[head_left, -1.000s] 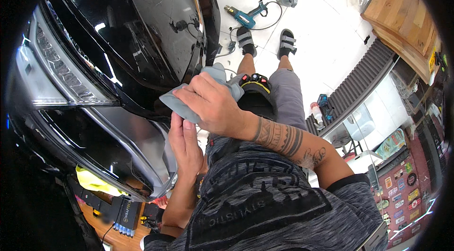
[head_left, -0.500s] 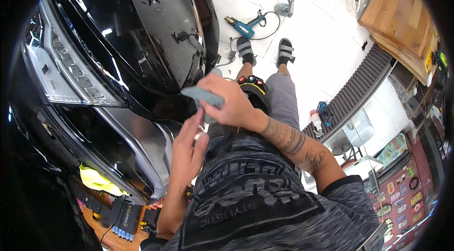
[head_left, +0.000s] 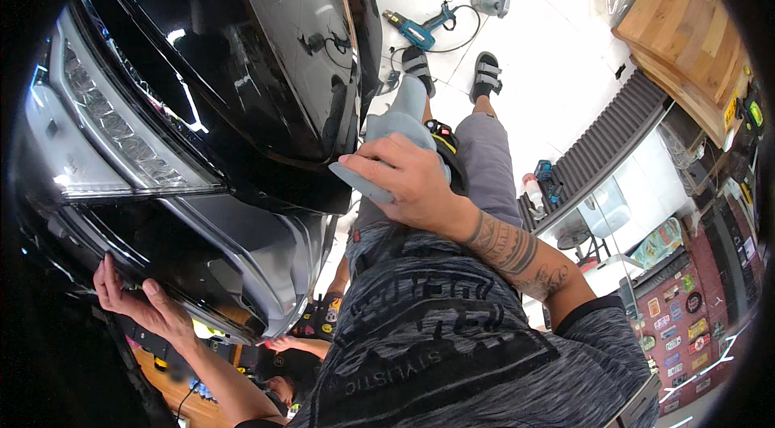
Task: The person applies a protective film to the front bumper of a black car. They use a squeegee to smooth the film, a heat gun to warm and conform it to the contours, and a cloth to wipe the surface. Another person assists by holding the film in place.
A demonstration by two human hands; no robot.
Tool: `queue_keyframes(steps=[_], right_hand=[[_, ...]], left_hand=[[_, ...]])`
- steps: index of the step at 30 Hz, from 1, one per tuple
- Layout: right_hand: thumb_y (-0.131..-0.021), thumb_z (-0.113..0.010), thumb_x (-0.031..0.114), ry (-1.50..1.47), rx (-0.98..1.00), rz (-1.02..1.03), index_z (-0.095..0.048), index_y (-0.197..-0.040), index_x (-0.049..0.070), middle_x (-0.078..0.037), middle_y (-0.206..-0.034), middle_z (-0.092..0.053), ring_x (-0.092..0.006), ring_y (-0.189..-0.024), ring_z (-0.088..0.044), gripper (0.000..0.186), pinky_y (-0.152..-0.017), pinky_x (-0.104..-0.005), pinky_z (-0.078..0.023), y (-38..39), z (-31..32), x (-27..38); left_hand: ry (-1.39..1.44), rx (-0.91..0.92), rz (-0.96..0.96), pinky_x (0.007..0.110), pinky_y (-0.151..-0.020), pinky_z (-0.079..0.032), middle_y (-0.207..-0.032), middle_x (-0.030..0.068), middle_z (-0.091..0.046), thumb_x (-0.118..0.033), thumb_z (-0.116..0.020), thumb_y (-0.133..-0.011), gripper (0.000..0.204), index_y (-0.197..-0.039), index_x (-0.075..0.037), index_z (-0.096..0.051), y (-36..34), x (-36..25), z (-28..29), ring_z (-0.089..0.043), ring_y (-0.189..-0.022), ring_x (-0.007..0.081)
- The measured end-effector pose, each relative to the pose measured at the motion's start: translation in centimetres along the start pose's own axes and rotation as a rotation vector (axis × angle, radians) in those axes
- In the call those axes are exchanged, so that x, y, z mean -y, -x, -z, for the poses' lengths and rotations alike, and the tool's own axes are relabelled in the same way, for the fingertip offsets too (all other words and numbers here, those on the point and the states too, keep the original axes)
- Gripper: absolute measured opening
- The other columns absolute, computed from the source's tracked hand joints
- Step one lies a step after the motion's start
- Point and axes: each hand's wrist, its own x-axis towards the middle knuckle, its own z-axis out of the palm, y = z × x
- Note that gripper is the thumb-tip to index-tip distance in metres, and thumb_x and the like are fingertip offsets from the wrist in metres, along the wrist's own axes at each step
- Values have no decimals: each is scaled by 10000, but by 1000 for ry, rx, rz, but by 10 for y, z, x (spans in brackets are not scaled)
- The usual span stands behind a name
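Currently, right hand (head_left: 408, 182): fingers curled round grey cloth (head_left: 401, 123), likely bunched for control.
Left hand (head_left: 145, 304): fingers parted, nothing gripped, by black car (head_left: 234, 133), perhaps steadying.

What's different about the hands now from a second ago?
The left hand has left its place by the grey cloth and swung left and downward in the picture, to the lower edge of the black car; whether it touches is hard to tell. The right hand has shifted slightly right, keeping the cloth. The heat gun stayed on the floor.
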Motion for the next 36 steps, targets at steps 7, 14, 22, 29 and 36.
queue_keyframes(steps=[7,14,22,29,36], right_hand=[[-621,-690,37,90,177,-46,-644,-971,117,-8,-825,-511,-212,-795,-553,362,-552,-346,-459,-25,13,9],[-650,-650,75,218,461,110,-600,-778,90,-9,-810,-513,-215,-789,-543,138,-542,-366,-472,-68,33,9],[-660,-657,84,450,497,295,-642,-905,104,6,-847,-542,-221,-806,-526,247,-597,-340,-488,-42,28,-71],[-601,-725,30,-32,135,49,-629,-1008,108,-43,-926,-583,-252,-856,-596,425,-665,-359,-504,-17,39,-21],[-583,-755,-4,-239,-15,135,-626,-1059,22,-99,-932,-586,-264,-828,-598,494,-687,-346,-483,-31,9,14]], left_hand=[[87,-103,-51,375,-1038,-304,-1266,142,-394,-323,-482,-979,471,-1327,-9,-443,2,13,-13,-394,-1203,241],[163,-104,-11,374,-1061,-308,-1270,136,-384,-293,-483,-980,462,-1337,-5,-429,9,16,-10,-391,-1224,236],[56,-96,-92,386,-1049,-274,-1277,138,-454,-320,-510,-970,443,-1311,-38,-490,-4,17,-5,-375,-1216,248],[107,-137,-12,356,-1032,-302,-1245,126,-437,-335,-498,-975,459,-1314,-28,-481,-2,13,-15,-390,-1200,221],[77,-126,-54,350,-988,-334,-1249,122,-412,-337,-496,-976,463,-1320,-28,-473,-5,15,-10,-422,-1140,214]])
